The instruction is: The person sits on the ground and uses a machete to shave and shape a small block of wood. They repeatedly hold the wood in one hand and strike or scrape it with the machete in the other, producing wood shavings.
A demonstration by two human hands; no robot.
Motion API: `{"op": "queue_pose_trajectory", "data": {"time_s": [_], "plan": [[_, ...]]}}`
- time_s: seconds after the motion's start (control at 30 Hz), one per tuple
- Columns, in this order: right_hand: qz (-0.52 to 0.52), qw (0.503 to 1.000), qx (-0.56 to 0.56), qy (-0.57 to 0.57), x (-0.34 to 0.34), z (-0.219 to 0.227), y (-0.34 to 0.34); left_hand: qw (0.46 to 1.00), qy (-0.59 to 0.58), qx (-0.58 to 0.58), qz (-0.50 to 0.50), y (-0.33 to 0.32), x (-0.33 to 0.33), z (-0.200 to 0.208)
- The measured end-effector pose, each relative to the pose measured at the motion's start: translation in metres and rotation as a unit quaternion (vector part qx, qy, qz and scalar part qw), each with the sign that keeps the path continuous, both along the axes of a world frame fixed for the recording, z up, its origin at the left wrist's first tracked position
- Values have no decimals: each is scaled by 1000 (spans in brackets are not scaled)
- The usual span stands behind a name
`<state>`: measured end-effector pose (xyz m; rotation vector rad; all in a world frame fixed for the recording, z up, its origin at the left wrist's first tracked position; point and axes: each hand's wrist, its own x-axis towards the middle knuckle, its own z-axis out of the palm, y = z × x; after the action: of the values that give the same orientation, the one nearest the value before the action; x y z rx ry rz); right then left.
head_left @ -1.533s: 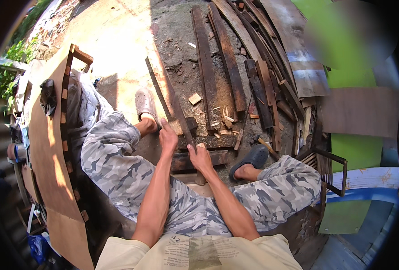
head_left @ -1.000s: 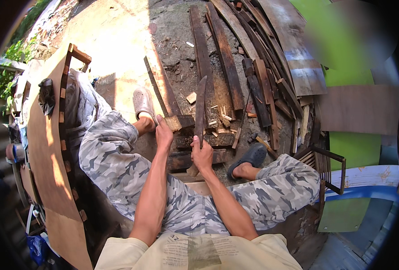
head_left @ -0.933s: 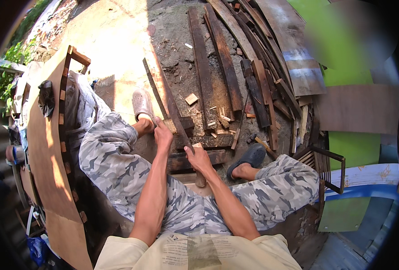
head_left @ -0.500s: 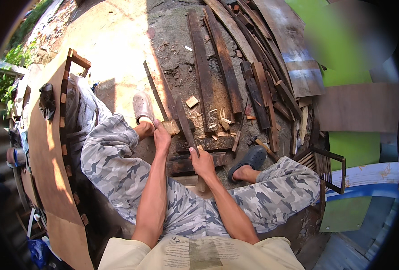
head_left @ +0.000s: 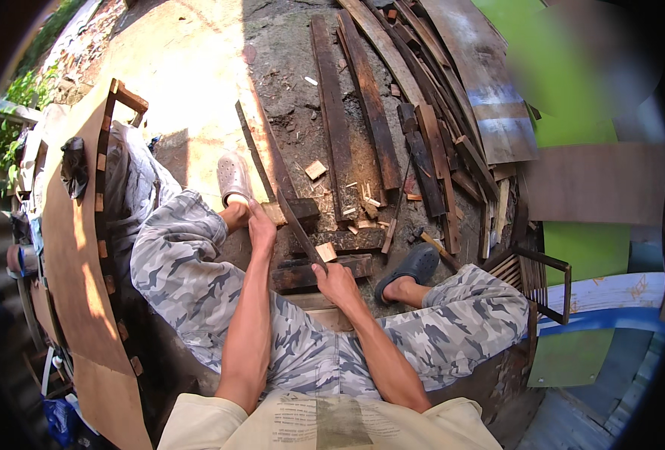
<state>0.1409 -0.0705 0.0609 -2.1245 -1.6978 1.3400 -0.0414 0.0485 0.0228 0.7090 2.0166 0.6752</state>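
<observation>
My left hand (head_left: 262, 227) is closed on the near end of a piece of wood whose pale face (head_left: 275, 214) shows beside the fingers. How far that piece reaches is unclear. A long, narrow dark strip (head_left: 254, 150) runs away from me just beyond this hand. My right hand (head_left: 336, 283) is wrapped around a machete-like tool with a long dark blade (head_left: 296, 226). Its blade slants forward and left, tip near the pale wood; the handle is hidden by my fingers. Just beyond my right knuckles sits a small block with a pale end (head_left: 326, 252).
Dark timbers (head_left: 368, 101) lie lengthwise ahead, beside a pile of boards (head_left: 430, 150) at the right. Wood chips (head_left: 366, 202) and a hammer-like tool (head_left: 439, 247) lie on the ground. A long brown panel (head_left: 85, 262) stands at my left, and a slatted wooden frame (head_left: 546, 281) at my right.
The blade in my right hand has swung left and nearer, its tip now close to the wood by my left hand. My right hand has dropped slightly; the left stays nearly in place.
</observation>
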Motion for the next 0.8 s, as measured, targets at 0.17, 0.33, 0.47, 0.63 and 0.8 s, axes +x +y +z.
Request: {"op": "queue_pose_trajectory", "data": {"time_s": [0.17, 0.33, 0.47, 0.63, 0.8], "plan": [[-163, 977, -7, 134, -2, 31, 10, 998, 37, -46, -18, 6, 0, -5], [-89, 991, -21, 100, 0, 14, 6, 998, 67, -16, 5, 5, 3, 0], [-94, 991, -36, 83, 1, 16, 5, 998, 31, -39, -35, 7, 10, 8], [-47, 991, -88, 87, -1, 31, 9, 999, 34, 19, 16, -3, -13, -26], [8, 984, 160, 81, 11, 39, -10, 999, -12, -32, -39, 3, 12, 6]]}}
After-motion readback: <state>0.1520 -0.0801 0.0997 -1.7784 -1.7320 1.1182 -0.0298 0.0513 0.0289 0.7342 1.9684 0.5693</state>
